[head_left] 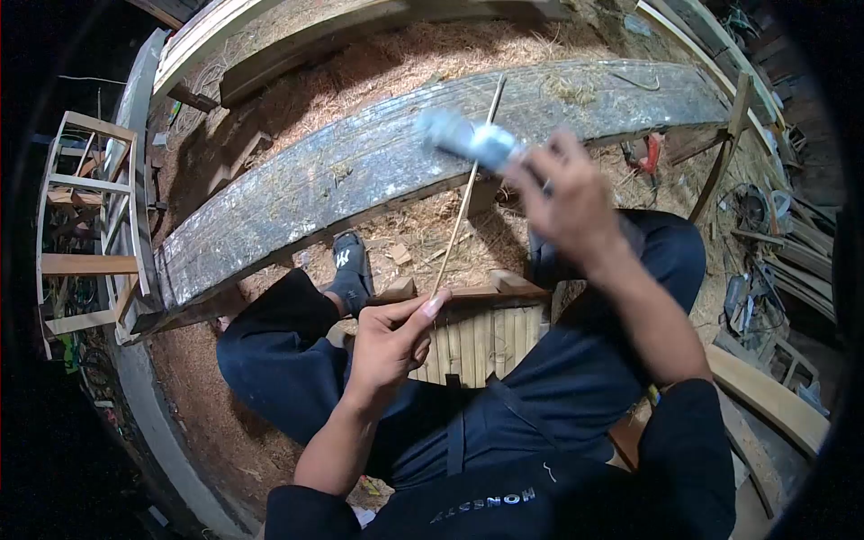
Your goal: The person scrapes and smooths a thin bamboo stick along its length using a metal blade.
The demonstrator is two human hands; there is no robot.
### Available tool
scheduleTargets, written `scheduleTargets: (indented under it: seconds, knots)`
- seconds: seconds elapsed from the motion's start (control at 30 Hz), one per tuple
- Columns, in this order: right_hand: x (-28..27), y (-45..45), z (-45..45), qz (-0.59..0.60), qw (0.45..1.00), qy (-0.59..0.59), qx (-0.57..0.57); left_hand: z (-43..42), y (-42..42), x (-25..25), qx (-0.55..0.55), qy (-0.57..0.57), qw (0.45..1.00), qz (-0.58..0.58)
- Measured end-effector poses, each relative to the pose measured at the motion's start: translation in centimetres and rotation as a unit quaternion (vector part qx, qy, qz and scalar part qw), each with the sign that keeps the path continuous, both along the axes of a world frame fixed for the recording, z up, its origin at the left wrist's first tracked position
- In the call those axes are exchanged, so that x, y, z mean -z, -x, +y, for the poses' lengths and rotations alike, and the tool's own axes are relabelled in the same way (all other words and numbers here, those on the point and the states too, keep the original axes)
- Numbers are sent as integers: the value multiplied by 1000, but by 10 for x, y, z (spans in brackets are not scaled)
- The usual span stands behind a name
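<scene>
A thin pale stick slants from my lap up across the worn wooden plank. Its near end is pinched between the thumb and fingers of my left hand. My right hand is closed on the handle of a hammer-like tool, raised over the plank. Motion blurs the tool's head, so its exact shape is hard to tell. The stick's far end lies over the plank beside the tool.
Below my hands is a slatted wooden piece. Shavings cover the floor. A ladder-like wooden frame stands at the left. A red-handled tool lies beyond my right knee. Curved boards lie at the right.
</scene>
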State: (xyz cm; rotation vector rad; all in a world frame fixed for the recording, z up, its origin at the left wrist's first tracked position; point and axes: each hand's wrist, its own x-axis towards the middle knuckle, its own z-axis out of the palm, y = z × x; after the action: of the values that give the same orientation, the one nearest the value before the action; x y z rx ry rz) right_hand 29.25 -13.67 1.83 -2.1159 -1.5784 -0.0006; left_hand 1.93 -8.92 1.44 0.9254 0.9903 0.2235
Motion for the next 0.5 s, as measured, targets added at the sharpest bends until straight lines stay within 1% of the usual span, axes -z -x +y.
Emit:
scheduleTargets:
  seconds: [0.03, 0.1, 0.17, 0.2, 0.23, 0.3, 0.33, 0.37, 0.43, 0.5]
  knots:
    - [0, -16, 5, 6, 999, -27, 23, 0, 2, 0, 3, 0, 1000, 0]
    - [-2, -10, 4, -7, 1000, 6, 16, -2, 2, -1, 15, 6, 1000, -13]
    - [0, 18, -9, -8, 994, -54, -98, -2, 1, 1, 12, -2, 1000, -15]
    - [-4, 29, -13, 0, 989, -68, -129, 0, 1, 1, 11, -4, 1000, -9]
    - [-5, 24, -9, 4, 989, -69, -131, 0, 3, 1, 10, -4, 1000, 1]
    - [-3, 1, 0, 16, 1000, -16, -2, -1, 5, 0, 3, 9, 1000, 6]
    - [0, -16, 5, 14, 999, -34, 29, 0, 3, -1, -5, 16, 1000, -1]
    - [2, -13, 3, 11, 999, -35, 30, 0, 4, 0, -4, 15, 1000, -4]
    - [1, 6, -4, -10, 998, -32, -46, 2, 4, 1, 4, 34, 999, 0]
    - [7, 43, -19, 18, 988, -54, -142, 4, 2, 1, 6, 32, 999, 0]
